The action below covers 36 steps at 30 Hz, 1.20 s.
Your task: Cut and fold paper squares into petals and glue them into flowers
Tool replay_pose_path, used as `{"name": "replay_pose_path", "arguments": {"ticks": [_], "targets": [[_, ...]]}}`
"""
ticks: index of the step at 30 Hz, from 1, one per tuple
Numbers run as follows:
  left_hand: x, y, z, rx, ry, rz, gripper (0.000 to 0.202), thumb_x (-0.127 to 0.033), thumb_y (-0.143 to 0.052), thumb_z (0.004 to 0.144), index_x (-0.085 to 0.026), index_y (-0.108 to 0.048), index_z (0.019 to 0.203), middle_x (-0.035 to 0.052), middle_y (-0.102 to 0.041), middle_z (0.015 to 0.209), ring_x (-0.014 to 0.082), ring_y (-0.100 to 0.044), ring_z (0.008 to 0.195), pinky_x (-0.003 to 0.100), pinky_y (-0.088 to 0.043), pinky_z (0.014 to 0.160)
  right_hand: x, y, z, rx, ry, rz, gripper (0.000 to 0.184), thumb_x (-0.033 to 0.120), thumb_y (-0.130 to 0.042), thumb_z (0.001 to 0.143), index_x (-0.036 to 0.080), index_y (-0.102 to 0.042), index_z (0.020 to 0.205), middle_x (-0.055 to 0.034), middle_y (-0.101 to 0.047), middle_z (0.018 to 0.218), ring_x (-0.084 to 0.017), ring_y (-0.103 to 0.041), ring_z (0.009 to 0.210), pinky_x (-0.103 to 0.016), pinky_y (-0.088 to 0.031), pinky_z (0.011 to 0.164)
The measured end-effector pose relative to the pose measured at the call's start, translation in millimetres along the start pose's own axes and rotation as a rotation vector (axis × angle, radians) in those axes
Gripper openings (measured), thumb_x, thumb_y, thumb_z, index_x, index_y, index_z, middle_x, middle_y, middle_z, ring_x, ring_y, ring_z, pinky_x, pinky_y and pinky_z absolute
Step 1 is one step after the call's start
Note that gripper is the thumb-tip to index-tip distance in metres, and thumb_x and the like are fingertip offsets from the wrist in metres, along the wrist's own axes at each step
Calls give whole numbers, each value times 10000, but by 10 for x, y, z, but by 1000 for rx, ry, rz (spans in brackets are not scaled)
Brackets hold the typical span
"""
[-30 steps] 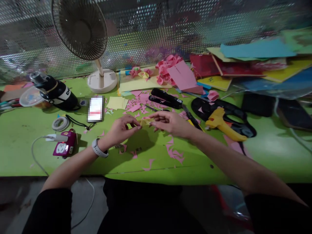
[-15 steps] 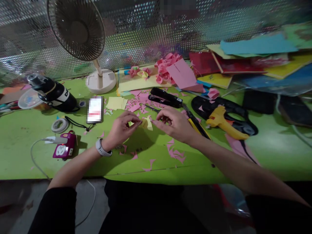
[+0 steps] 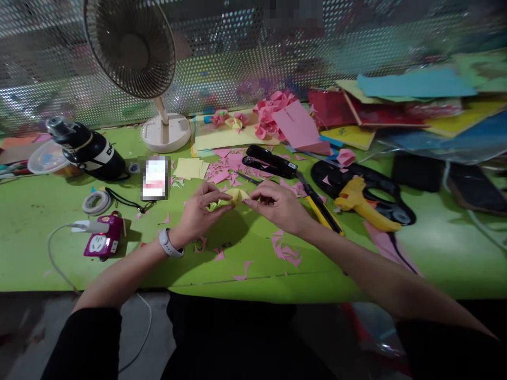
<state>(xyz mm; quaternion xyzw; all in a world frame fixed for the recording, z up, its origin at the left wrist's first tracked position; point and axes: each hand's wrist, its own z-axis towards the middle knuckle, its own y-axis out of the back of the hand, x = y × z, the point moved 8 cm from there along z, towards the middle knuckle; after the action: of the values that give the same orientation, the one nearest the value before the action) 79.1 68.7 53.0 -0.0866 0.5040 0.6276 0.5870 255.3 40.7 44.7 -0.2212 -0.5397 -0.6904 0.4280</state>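
A small piece of yellow paper (image 3: pixel 238 196) is held between my two hands, just above the green table (image 3: pixel 233 253). My left hand (image 3: pixel 201 210), with a pale band on its wrist, pinches the paper's left side. On its right side, the thumb and fingers of my right hand (image 3: pixel 277 205) grip the edge. The paper looks bent or folded, with its ends partly hidden by my fingers. Pink paper scraps (image 3: pixel 285 250) lie below my hands. Beyond them are a black stapler (image 3: pixel 271 161) and a stack of yellow paper squares (image 3: pixel 190 169).
To the right lie a yellow-handled cutter (image 3: pixel 322 214) and a yellow glue gun (image 3: pixel 352 203). Pink paper flowers (image 3: pixel 273 113) are heaped at the back. On the left are a fan (image 3: pixel 165 134), a black bottle (image 3: pixel 93 150), a tape roll (image 3: pixel 96 201) and a purple power adapter (image 3: pixel 103 237).
My right hand's fingers have closed in on the paper's right side. The yellow paper now spans both hands and looks more bent. My left hand has shifted slightly right.
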Motion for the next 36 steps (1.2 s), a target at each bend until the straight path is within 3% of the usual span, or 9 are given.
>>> {"name": "replay_pose_path", "arguments": {"ticks": [3,8,13,19,24,29,33,36], "targets": [[188,-60,-24,-6,153,-224,163,-328,-759,815,-209,-759,927,72,-659,968,153,-625,878,242,-532,633,-10,-17,4,-8,-5,51,246,445,-647,898,220,-692,808,-47,-643,802,-167,-540,665,-304,-430,562],[383,-268,-116,182,459,-491,283,-376,-742,818,-153,-728,993,84,-728,953,137,-696,747,215,-543,555,-14,-77,25,-6,-14,67,218,408,-654,887,213,-696,799,-41,-639,780,-157,-525,640,-295,-419,545],[374,-223,-102,189,443,-452,254,-365,-746,806,-126,-730,891,61,-720,820,108,-655,684,233,-560,625,2,-21,72,41,-37,38,213,397,-629,882,211,-700,804,-46,-673,778,-153,-544,622,-294,-431,544],[376,-255,-114,244,421,-442,273,-391,-743,805,-122,-731,849,86,-731,837,127,-657,718,263,-536,656,-249,574,246,-144,-157,-87,233,407,-650,807,183,-709,823,-52,-687,737,-175,-571,624,-316,-448,595],[422,-278,-137,247,410,-413,295,-410,-749,794,-117,-717,807,69,-704,759,106,-593,639,234,-462,574,-483,924,469,-142,-241,-379,193,325,-632,810,170,-726,878,-75,-716,777,-183,-593,681,-304,-435,654],[538,-281,-136,200,449,-498,278,-394,-758,781,-127,-685,801,57,-698,777,112,-611,672,235,-473,594,-556,931,532,-12,-224,-681,174,253,-588,858,139,-711,905,-179,-719,986,-235,-603,834,-341,-425,769],[644,-257,-106,129,471,-558,252,-341,-797,732,-134,-668,797,29,-683,749,104,-616,659,243,-503,618,-553,952,404,21,-234,-712,173,273,-576,873,163,-706,899,-149,-721,977,-230,-605,812,-334,-428,751],[696,-243,-87,98,488,-587,253,-326,-814,711,-135,-662,781,21,-686,736,101,-625,651,252,-526,635,-568,1093,268,52,-298,-722,195,295,-577,871,168,-717,917,-125,-732,952,-222,-618,801,-319,-424,719]]}}
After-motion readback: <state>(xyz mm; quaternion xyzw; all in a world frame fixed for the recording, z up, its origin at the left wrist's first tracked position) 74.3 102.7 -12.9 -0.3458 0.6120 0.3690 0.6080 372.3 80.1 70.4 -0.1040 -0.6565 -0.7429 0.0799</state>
